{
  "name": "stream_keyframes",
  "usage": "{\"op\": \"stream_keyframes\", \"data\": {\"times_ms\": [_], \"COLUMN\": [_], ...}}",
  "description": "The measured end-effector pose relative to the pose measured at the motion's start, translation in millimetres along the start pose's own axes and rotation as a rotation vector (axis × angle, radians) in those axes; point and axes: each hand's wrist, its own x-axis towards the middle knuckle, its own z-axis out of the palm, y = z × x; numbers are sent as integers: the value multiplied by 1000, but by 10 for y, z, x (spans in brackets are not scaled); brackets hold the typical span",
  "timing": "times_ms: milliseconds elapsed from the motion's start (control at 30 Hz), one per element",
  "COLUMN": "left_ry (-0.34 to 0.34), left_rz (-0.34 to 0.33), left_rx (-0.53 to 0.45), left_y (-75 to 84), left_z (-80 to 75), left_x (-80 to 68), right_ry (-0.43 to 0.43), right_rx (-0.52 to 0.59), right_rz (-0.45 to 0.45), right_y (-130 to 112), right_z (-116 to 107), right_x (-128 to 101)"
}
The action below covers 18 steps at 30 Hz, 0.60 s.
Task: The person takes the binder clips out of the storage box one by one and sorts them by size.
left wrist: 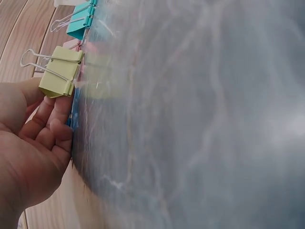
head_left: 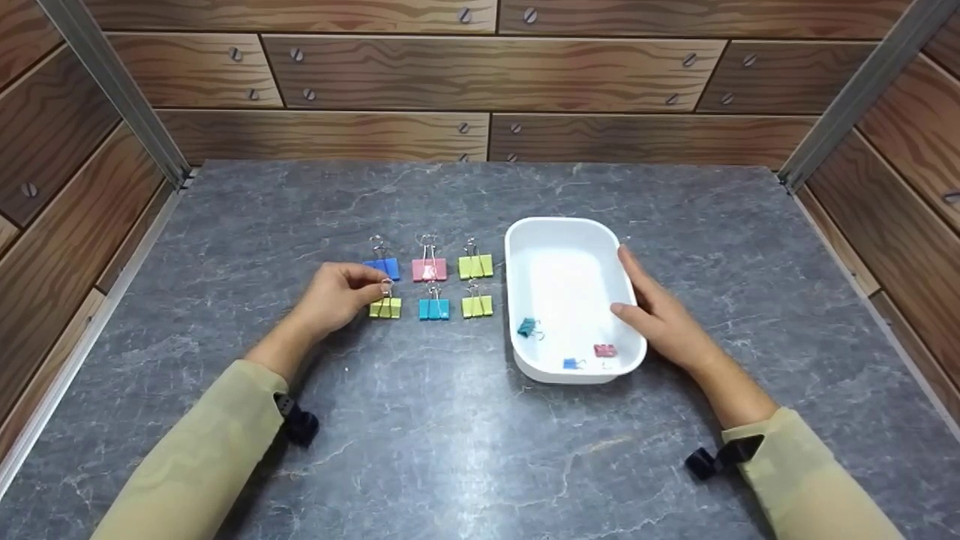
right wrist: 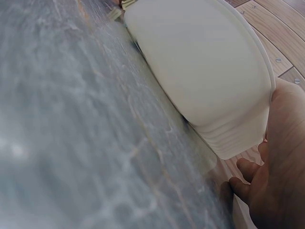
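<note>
My left hand [head_left: 335, 298] is at the left end of two rows of binder clips, its thumb and forefinger pinching the front-left yellow-green binder clip [head_left: 385, 308] near its wire handles. In the left wrist view that yellow-green clip stands upright at the fingertips. Behind it is a blue binder clip [head_left: 383, 268], partly covered by the fingers. My right hand [head_left: 667, 322] grips the right rim of a white plastic tub [head_left: 570, 377], thumb over the edge and fingers outside. Inside the tub lie small binder clips: teal [head_left: 527, 327], pink [head_left: 604, 350] and blue [head_left: 571, 364].
Right of the blue clip stand a pink binder clip [head_left: 429, 270] and a yellow-green one [head_left: 475, 266]. The front row continues with a teal clip [head_left: 433, 309] and another yellow-green clip [head_left: 477, 306], close to the tub's left side. Wood-patterned walls [head_left: 495, 71] border the grey marbled table [head_left: 420, 465].
</note>
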Motion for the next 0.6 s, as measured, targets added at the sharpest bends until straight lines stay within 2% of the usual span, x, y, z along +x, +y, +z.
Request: {"op": "stream_keyframes", "data": {"times_ms": [400, 600], "left_ry": [20, 29], "left_rz": [-28, -12], "left_rx": [5, 24], "left_y": [-19, -18], "left_z": [9, 14], "left_x": [7, 8], "right_ry": [-12, -13], "right_rx": [8, -9], "right_rz": [11, 28], "right_y": [-9, -26], "right_z": [1, -5], "right_x": [5, -13]}}
